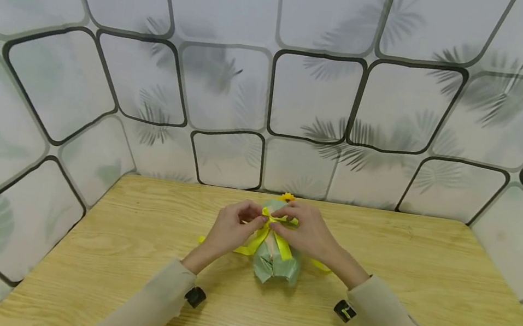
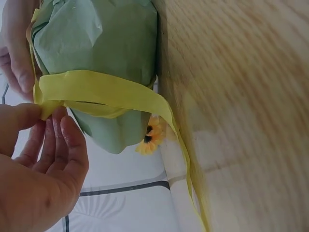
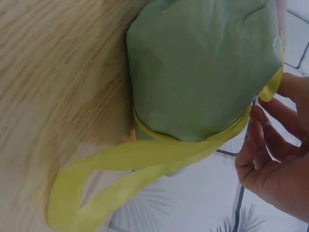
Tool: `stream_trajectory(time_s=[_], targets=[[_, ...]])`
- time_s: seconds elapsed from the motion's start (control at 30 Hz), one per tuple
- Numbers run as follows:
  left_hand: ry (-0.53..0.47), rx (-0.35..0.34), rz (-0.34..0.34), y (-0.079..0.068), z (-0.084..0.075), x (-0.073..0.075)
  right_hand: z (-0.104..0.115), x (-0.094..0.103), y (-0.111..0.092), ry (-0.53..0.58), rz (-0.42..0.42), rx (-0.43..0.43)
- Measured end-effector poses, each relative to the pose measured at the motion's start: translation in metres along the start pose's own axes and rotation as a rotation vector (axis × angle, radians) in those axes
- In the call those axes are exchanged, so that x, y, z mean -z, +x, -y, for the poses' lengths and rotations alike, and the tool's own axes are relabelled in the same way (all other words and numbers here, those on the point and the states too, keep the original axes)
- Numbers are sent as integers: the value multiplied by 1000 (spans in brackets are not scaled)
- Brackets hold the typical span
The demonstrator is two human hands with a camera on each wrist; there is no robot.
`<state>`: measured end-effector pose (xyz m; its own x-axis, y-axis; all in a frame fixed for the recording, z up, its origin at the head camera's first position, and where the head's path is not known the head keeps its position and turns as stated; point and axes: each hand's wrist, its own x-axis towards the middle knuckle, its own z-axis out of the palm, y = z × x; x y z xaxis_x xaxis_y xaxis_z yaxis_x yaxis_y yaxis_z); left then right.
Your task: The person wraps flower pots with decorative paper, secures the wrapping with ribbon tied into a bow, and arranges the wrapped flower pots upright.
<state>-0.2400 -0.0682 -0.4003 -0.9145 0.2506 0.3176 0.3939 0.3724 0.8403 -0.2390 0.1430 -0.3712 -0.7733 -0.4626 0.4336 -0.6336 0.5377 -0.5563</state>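
Note:
A bouquet in green wrapping paper (image 1: 277, 267) lies on the table, with an orange flower (image 1: 288, 196) peeking out at its far end. Yellow ribbon (image 1: 283, 246) runs round its middle and is looped into a bow shape on top. My left hand (image 1: 232, 225) pinches the ribbon between thumb and fingers at the bow's left side; the left wrist view shows this pinch closely. From the other side, my right hand (image 1: 309, 232) pinches a ribbon loop, also visible in the right wrist view. The knot itself is partly hidden by fingertips.
The wooden table (image 1: 146, 247) extends to both sides of the bouquet. Behind it hangs a patterned curtain-like wall (image 1: 231, 87) that meets the table's back edge. Loose ribbon ends trail onto the tabletop left and right. Small black devices sit at both wrists.

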Motion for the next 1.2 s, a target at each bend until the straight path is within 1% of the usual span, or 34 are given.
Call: stream_trajectory(time_s=[0.1,0.27,0.33,0.5,0.67,0.7,0.83,0.97,1.2], targets=[[-46,37,16,1,0,1,0,2,-3,-27,5,30],[-180,144,49,1,3,3,0,5,-8,-47,38,60],[-224,173,61,1,4,4,1,6,-11,-41,50,70],[-306,209,99,0,7,5,1,8,-16,-27,62,82],[-383,236,128,2,10,4,0,9,-23,-38,58,65],[-394,244,139,2,11,3,0,10,-25,-44,55,62],[-403,277,146,3,12,2,-3,12,-33,-56,30,64],[-400,273,135,3,11,2,-5,14,-39,-58,0,72],[-384,280,129,1,8,3,-7,20,-51,-61,-20,103]])
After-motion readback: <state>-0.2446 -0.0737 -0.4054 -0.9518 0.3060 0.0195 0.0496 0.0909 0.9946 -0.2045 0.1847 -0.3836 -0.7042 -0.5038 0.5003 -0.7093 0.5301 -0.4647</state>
